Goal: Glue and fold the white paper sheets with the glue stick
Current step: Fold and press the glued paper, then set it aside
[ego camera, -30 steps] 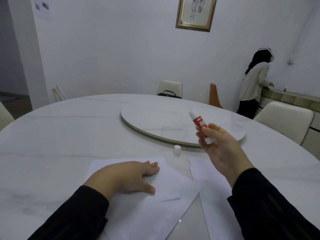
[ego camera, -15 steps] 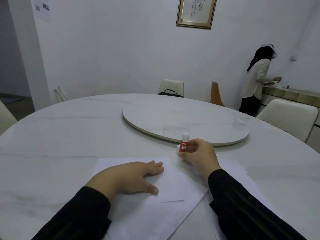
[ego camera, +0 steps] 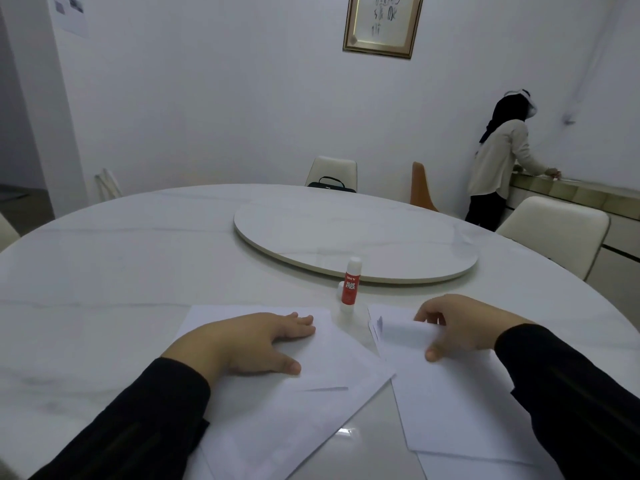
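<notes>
Open marble to the left, a narrow lane between our hands

Between our left hand (ego camera: 242, 344) and right hand (ego camera: 460, 327) the glue stick (ego camera: 349, 285) stands upright with its cap (ego camera: 340, 289) just beside it, blocking the far end of that lane. Farther off, the raised turntable (ego camera: 356, 233) bars the table (ego camera: 104, 258) centre; the left side lies open.

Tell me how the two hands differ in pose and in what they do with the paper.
The left hand lies flat, fingers straight, pressing on the left sheet; the right hand curls and pinches the lifted top edge of the right sheet. The left sheet lies flat; the right sheet's edge is rolled over. Both sheets are white.
</notes>
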The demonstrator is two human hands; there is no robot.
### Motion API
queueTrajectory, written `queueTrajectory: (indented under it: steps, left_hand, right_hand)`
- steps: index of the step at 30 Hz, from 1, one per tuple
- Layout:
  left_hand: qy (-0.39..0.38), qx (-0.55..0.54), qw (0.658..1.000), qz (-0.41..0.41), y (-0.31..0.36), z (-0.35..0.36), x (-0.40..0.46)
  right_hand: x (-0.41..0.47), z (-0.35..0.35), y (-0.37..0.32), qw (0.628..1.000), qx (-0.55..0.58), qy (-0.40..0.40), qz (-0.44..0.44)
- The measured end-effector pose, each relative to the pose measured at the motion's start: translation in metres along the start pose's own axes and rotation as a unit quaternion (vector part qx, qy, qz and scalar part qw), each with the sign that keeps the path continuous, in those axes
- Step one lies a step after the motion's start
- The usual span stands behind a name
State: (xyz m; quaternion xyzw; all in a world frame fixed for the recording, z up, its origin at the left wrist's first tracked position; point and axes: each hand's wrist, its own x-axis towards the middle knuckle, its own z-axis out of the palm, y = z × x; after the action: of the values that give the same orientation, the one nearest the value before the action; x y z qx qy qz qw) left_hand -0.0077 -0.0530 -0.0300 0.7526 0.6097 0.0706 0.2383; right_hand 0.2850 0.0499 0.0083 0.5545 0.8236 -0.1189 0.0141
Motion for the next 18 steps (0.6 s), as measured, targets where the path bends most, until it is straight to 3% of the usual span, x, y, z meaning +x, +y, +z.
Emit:
queueTrajectory:
  steps: [6,13,15,18]
  left_hand:
    - [0.006,-0.014,1.0,0.002,-0.001,0.002,0.0]
    - [0.057,-0.066,0.995,0.053,0.01,0.008,0.002]
    - [0.129,-0.162,0.976,0.06,0.01,0.001,-0.001]
    - [0.308,-0.276,0.91,0.02,0.008,-0.017,-0.007]
  right_hand:
    - [-0.004,0.0,-0.002,0.997,0.047,0.057,0.003]
    - [-0.019,-0.04,-0.002,0.987,-0.042,0.155,-0.027]
    - [-0.029,-0.066,-0.004,0.982,-0.056,0.174,-0.038]
    - [-0.052,-0.105,-0.018,0.975,-0.031,0.212,-0.065]
